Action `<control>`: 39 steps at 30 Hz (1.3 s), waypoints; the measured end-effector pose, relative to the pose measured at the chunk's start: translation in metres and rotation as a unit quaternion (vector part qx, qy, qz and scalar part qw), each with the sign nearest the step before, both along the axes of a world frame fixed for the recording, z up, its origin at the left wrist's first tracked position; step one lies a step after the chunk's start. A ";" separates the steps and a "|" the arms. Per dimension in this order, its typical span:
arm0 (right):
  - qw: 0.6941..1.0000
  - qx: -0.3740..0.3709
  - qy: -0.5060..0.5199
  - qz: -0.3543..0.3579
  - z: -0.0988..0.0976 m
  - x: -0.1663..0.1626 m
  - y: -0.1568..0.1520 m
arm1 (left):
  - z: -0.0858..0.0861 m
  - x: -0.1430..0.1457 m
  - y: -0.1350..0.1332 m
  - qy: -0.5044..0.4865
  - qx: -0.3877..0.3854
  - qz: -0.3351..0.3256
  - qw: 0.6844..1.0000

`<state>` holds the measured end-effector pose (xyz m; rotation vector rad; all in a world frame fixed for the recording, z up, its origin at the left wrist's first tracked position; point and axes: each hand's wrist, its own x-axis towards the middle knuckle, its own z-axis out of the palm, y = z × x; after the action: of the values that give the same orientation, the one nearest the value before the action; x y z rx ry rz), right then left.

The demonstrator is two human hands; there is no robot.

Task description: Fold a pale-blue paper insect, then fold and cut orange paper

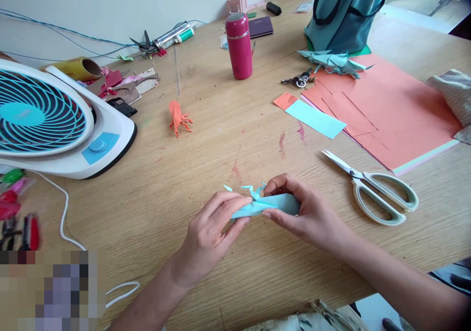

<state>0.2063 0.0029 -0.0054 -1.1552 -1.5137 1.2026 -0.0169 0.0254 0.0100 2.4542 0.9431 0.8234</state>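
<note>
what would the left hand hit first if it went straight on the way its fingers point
Probably the right hand, at the other end of the folded blue paper the left hand holds; depth is unclear.

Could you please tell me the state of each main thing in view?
Blue paper piece: folded, held by left hand and right hand
Scissors: blades closed
Pink flask: upright, lid on
Fan: on or off, cannot tell
Orange figure: folded
Blue strip: flat
Yellow tube: on its side
Bag: upright

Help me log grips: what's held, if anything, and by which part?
Folded blue paper: the left hand holds its left part, the right hand its wide right end.
</note>
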 end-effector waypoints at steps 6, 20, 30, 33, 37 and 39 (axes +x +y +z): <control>0.985 -0.143 0.091 0.025 -0.004 0.001 0.005 | -0.004 -0.001 -0.003 0.019 0.045 -0.003 0.999; 0.991 -0.113 0.065 -0.017 -0.004 -0.007 0.001 | -0.005 0.000 -0.004 0.053 0.120 -0.047 0.990; 0.992 -0.101 0.071 -0.031 -0.004 -0.010 0.000 | -0.007 0.000 -0.006 0.043 0.108 -0.040 0.992; 0.993 -0.088 0.071 -0.029 -0.004 -0.010 0.000 | -0.007 0.000 -0.006 0.041 0.115 -0.047 0.991; 0.997 -0.053 0.059 -0.018 -0.002 -0.010 -0.001 | -0.010 0.000 -0.005 0.041 0.098 -0.044 0.993; 0.999 -0.030 0.044 -0.012 0.000 -0.009 -0.001 | -0.010 0.000 -0.004 0.040 0.085 -0.045 0.995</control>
<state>0.1976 0.0019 -0.0054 -1.1418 -1.4028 1.2739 -0.0170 0.0215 -0.0003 2.6720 0.8123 0.8085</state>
